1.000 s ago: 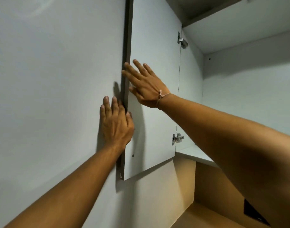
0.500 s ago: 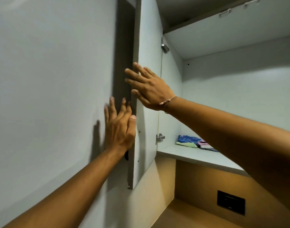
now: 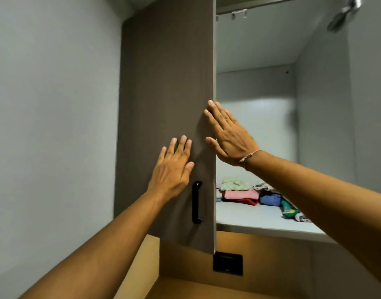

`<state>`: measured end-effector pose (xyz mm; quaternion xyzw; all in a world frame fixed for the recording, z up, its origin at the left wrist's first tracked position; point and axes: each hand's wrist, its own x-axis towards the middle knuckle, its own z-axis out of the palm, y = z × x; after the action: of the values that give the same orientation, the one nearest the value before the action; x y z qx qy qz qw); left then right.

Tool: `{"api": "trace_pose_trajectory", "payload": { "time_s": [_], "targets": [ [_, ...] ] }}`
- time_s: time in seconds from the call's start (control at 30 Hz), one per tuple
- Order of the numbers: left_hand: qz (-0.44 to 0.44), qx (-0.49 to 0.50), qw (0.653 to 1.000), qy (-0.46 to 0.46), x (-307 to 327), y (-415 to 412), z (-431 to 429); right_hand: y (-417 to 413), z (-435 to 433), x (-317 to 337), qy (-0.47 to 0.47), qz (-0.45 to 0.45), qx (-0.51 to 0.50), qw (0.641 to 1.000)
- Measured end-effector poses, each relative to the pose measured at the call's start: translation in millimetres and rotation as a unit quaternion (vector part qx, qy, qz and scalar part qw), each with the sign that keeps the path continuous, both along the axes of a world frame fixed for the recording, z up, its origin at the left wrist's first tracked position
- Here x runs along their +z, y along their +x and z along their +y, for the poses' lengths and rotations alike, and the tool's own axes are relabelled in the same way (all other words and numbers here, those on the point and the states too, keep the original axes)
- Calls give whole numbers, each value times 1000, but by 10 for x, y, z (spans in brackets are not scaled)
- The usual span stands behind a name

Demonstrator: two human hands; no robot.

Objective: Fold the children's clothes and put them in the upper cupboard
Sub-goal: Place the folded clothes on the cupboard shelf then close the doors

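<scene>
The upper cupboard's dark brown door (image 3: 163,83) hangs in the middle of the view, its front face turned to me and its black handle (image 3: 196,202) low down. My left hand (image 3: 172,169) lies flat on the door face just above the handle, fingers straight. My right hand (image 3: 228,134) presses with straight fingers against the door's right edge. Behind that edge the cupboard stands open, and folded children's clothes (image 3: 239,192) in green, pink, red and blue lie stacked on its pale shelf (image 3: 260,223). My right forearm hides part of the clothes.
A pale panel (image 3: 55,126) fills the left side. Another pale cupboard door (image 3: 371,104) with a metal hinge (image 3: 345,14) stands open on the right. Below the shelf is a tan wooden recess (image 3: 260,255) with a black socket plate (image 3: 228,264).
The door has swung round, so its brown front and handle now face me. Both hands moved with it, the left from the pale panel onto the door face. More of the shelf and clothes shows.
</scene>
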<state>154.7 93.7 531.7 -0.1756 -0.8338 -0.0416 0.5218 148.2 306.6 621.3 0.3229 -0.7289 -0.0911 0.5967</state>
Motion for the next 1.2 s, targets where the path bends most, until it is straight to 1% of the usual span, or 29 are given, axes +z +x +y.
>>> {"api": "trace_pose_trajectory", "payload": {
  "time_s": [0.07, 0.27, 0.47, 0.53, 0.63, 0.8, 0.9, 1.0, 1.07, 1.2],
  "targets": [
    [-8, 14, 1000, -12, -21, -311, 107, -238, 113, -4, 0, -11, -29, 1000],
    [1, 35, 999, 0, -77, -911, 302, -800, 292, -30, 2, -29, -74, 997],
    [58, 2, 998, 20, -150, -1176, 330, -1055, 295, -34, -5, -25, -46, 999],
    [64, 0, 998, 17, -156, -1202, 325, -1070, 291, -45, -6, -30, -47, 998],
    [33, 17, 999, 3, -134, -1146, 302, -990, 285, -24, -5, -57, -67, 996],
    [-45, 45, 996, -60, 30, -896, 155, -689, 417, -71, 13, -86, -124, 988],
    [-53, 53, 995, -68, 189, -591, 139, -337, 586, -277, -34, -100, -154, 982],
    [-27, 13, 998, -61, 363, -200, 336, 182, 778, -465, -97, -108, -154, 977],
    [-2, -29, 997, -72, 456, 92, 577, 623, 905, -618, -176, -106, -141, 969],
    [26, -112, 990, -87, 609, 735, 1252, 1609, 1176, -997, -340, -95, -134, 926]
  ]
}}
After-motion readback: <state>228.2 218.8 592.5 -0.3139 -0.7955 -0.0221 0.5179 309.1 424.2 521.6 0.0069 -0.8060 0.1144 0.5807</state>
